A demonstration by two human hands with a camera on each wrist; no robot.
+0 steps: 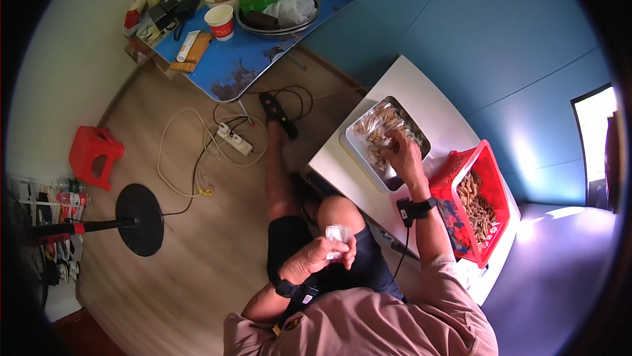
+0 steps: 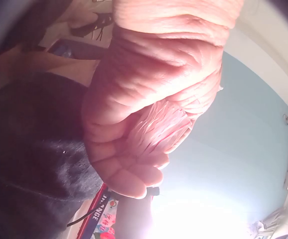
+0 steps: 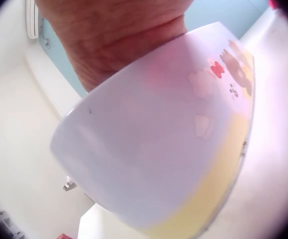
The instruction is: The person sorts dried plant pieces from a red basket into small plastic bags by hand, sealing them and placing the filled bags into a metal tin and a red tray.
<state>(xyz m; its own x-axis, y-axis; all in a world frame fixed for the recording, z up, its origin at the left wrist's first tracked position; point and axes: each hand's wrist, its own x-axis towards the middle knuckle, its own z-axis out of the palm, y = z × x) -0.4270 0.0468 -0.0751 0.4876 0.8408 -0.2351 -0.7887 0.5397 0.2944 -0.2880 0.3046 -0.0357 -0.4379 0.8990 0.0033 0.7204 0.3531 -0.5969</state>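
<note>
My left hand (image 1: 324,252) is held over the lap, fingers curled round a stack of small clear plastic bags (image 1: 337,233). The left wrist view shows the many thin layers of the bags (image 2: 159,128) against the palm. Over the white table, my right hand (image 1: 406,160) reaches into a rectangular tin (image 1: 362,164) of clear packets (image 1: 378,126) with pale brown pieces inside. Its fingers are bent down among the packets; I cannot tell whether they pinch one. In the right wrist view the tin's cartoon-printed wall (image 3: 134,144) hides those fingers.
A red plastic basket (image 1: 453,181) of brown dried pieces (image 1: 477,211) stands right of the tin on the white table (image 1: 421,83). A blue-topped table (image 1: 227,76) carries bowls and a paper cup. On the floor lie a power strip (image 1: 234,139) and cords, near a red stool (image 1: 95,155).
</note>
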